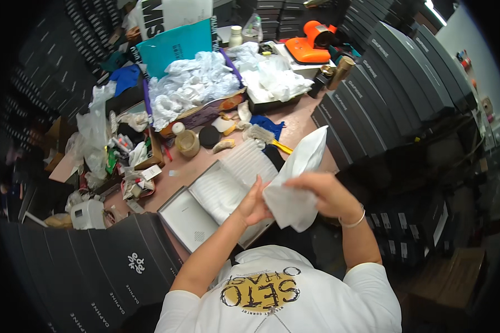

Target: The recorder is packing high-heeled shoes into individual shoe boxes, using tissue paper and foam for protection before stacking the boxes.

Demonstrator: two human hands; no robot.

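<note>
A white wrapper [300, 158], soft like thin paper or a bag, is held up between my hands over the near side of the table. My left hand [253, 205] supports its left edge with the thumb raised and the fingertips partly hidden behind it. My right hand [328, 191], smeared by motion, grips its right side with fingers across the front. Whatever the wrapper may contain is hidden. Below and to the left lies an opened grey shoebox [197, 225], lined with white tissue paper [219, 188].
Beyond the box are a bottle of yellowish liquid [186, 141], a yellow-handled brush [281, 146] and a bin of crumpled white paper [194, 83]. An orange machine [311, 47] stands at the back. Dark shoebox stacks [394, 83] border the right; more boxes [94, 266] fill the near left.
</note>
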